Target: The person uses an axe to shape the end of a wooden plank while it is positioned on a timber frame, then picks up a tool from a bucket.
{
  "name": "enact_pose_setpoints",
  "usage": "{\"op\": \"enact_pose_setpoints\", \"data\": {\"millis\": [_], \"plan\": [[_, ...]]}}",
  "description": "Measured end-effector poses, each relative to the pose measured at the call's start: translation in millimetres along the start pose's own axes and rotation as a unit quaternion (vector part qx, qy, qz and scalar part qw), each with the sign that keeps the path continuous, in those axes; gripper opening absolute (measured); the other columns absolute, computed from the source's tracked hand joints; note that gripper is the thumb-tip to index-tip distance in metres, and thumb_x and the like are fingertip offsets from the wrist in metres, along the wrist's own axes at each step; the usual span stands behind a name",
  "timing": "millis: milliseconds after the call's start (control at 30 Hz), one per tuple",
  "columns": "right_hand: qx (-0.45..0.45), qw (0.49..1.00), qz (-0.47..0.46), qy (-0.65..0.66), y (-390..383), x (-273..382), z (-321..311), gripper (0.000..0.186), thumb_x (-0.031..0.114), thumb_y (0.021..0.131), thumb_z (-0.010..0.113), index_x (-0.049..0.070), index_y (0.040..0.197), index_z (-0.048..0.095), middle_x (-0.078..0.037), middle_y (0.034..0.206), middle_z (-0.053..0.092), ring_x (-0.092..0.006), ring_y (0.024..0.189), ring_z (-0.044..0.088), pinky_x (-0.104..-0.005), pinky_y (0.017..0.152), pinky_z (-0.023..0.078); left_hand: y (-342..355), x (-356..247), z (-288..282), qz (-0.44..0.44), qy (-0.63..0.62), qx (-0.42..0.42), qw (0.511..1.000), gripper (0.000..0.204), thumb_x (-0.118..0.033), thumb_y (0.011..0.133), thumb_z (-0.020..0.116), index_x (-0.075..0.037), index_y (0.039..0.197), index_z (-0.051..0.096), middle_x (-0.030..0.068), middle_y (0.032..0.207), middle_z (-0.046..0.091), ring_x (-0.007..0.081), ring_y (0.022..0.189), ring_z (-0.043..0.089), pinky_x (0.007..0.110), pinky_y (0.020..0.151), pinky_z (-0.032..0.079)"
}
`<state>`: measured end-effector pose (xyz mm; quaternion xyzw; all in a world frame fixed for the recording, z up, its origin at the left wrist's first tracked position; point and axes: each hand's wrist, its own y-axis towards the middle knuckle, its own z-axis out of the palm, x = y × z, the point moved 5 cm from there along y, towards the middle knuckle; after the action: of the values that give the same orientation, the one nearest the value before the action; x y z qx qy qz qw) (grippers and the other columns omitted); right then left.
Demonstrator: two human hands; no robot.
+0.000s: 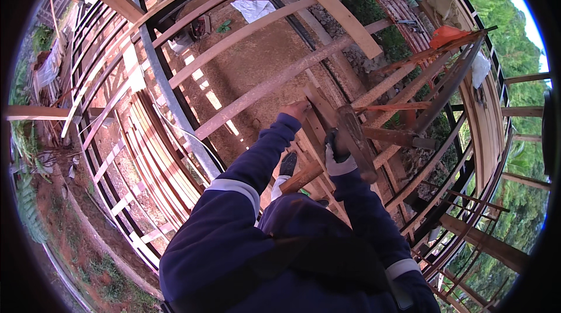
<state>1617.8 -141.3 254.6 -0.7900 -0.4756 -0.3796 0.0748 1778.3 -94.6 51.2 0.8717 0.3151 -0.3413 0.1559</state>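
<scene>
My left hand (296, 109), bare below a dark blue sleeve, is closed at the edge of a narrow wooden board (320, 107) that slants away from me. Just to its right, my right hand (338, 152) wears a dark and pale glove, with its fingers curled. A thick, dark brown wooden piece (354, 140) lies beside the glove and partly covers it. What the right fingers hold is hidden. Below my hands, a short timber (302, 177) crosses in front of my legs, next to a dark shoe (288, 164).
Long joists (263, 102) span the earth floor ahead. A dark metal beam (169, 85) runs along the left, beside stacked planks (158, 155). A loose pale board (333, 6) lies across the joists. Angled timbers and a dark rail (453, 99) stand at right, near an orange cloth (449, 36).
</scene>
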Motion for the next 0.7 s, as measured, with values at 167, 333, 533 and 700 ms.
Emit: {"op": "enact_pose_setpoints", "data": {"millis": [167, 333, 533, 700], "plan": [[0.213, 0.942, 0.157, -0.207, -15.4, -79.8, 41.4, 0.06, 0.036, 0.081, 0.057, -0.004, 0.124, 0.043, -0.027, 0.094, 0.061, -0.0376, 0.088, 0.061, -0.0444, 0.08, 0.047, 7.0, -10.2, 9.0, -0.02, 0.031, 0.062, 0.997, 0.019, -0.02, 0.081, 0.055, -0.014, 0.098, 0.06, 0.0091, 0.096, 0.064, 0.0303, 0.085, 0.062, 0.04, 0.071, 0.051], [-0.001, 0.997, 0.071, 0.031, 11.7, 6.9, -8.6, 0.04, 0.021, 0.075, 0.068, -0.004, 0.103, 0.056, -0.023, 0.094, 0.061, -0.0374, 0.088, 0.061, -0.0398, 0.076, 0.048, 0.1, 4.7, 1.2, -0.012, 0.001, -0.001, 1.0, 0.019, -0.02, 0.081, 0.055, -0.013, 0.097, 0.061, 0.0101, 0.096, 0.064, 0.0309, 0.085, 0.062, 0.04, 0.071, 0.051], [0.153, 0.966, 0.189, -0.09, -6.3, -66.1, 33.8, 0.042, 0.021, 0.076, 0.065, -0.002, 0.11, 0.052, -0.021, 0.097, 0.062, -0.0366, 0.095, 0.059, -0.0406, 0.082, 0.046, 3.4, -3.7, 8.1, 0.017, -0.009, -0.002, 1.0, 0.019, -0.019, 0.081, 0.055, -0.011, 0.096, 0.062, 0.0103, 0.094, 0.064, 0.031, 0.085, 0.062, 0.04, 0.071, 0.051], [0.141, 0.964, 0.213, -0.067, -27.7, -76.0, 12.0, 0.034, 0.025, 0.078, 0.061, 0.003, 0.102, 0.054, -0.021, 0.088, 0.063, -0.0357, 0.088, 0.061, -0.0422, 0.077, 0.048, 8.7, 6.1, 5.5, 0.003, -0.032, 0.008, 0.999, 0.019, -0.021, 0.084, 0.053, -0.011, 0.097, 0.063, 0.0116, 0.089, 0.065, 0.0331, 0.085, 0.061, 0.04, 0.071, 0.051]]}}
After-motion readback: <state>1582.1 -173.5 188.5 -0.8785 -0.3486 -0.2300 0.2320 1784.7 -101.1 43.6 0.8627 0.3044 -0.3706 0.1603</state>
